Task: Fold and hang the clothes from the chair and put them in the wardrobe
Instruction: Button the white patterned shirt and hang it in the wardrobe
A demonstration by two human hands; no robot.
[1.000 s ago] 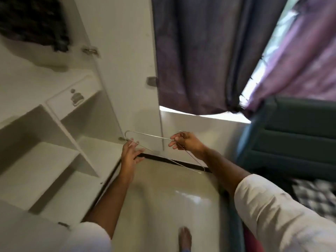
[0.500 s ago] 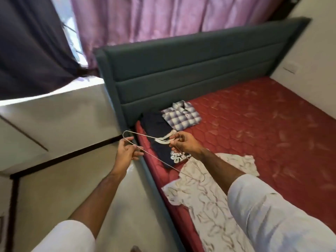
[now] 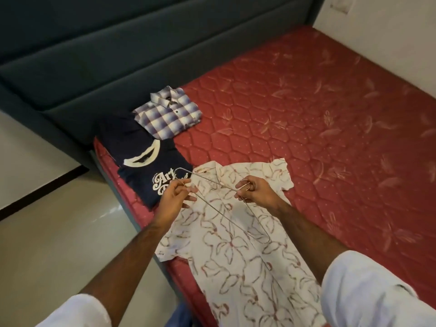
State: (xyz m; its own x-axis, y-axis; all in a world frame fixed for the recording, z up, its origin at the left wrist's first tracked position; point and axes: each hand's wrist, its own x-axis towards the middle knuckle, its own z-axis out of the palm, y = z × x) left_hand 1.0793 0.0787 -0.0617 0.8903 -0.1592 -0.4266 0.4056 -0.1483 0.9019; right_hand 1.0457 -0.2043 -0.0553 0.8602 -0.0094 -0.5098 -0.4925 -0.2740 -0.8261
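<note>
A thin wire hanger (image 3: 221, 213) is held in the air over the bed by both hands. My left hand (image 3: 175, 197) pinches its left end. My right hand (image 3: 256, 191) grips it near the hook. Below the hanger a cream shirt with a red floral print (image 3: 236, 251) lies spread flat on the red mattress (image 3: 318, 128), collar towards the headboard. A folded dark navy T-shirt with white lettering (image 3: 146, 166) lies to its left. A folded blue and white checked shirt (image 3: 168, 112) sits behind that one.
A dark teal padded headboard (image 3: 141, 50) runs along the back. Pale tiled floor (image 3: 59, 232) lies left of the bed, with a white wall and dark skirting beyond. A white wall with a switch plate (image 3: 339, 5) bounds the far right.
The view has swung right from the open wardrobe to the bed. Both hands keep hold of the hanger, which now hangs over the cream floral shirt.
</note>
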